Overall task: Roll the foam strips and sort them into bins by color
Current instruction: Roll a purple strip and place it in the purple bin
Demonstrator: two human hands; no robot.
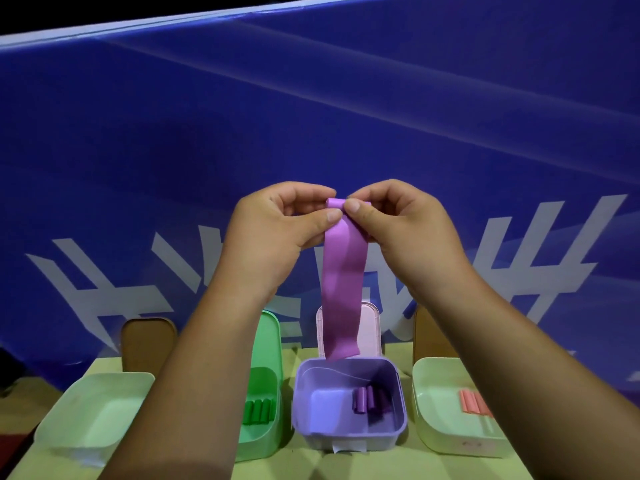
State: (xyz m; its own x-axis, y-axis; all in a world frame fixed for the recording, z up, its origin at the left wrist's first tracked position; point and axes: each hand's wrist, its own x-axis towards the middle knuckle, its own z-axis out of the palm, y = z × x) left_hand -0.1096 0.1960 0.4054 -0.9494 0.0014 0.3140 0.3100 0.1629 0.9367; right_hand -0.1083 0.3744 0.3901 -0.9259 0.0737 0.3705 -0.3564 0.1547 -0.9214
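A purple foam strip (343, 282) hangs in the air above the bins, its top end curled into a small roll. My left hand (277, 230) and my right hand (398, 223) both pinch that rolled top end between thumb and fingers. The strip's loose end dangles just over the purple bin (304, 386), which holds several rolled purple strips (367, 400). Left of it stands a green bin (266, 431) with rolled green strips (258, 412), partly hidden by my left forearm. The pale bin at the right (436, 407) holds rolled pink strips (472, 403).
A pale green bin (86, 403) sits at the far left. Open lids stand behind the bins: green (272, 337), pink (370, 330) and brown (149, 341). A blue banner wall (311, 116) with white characters rises right behind the yellowish table (381, 462).
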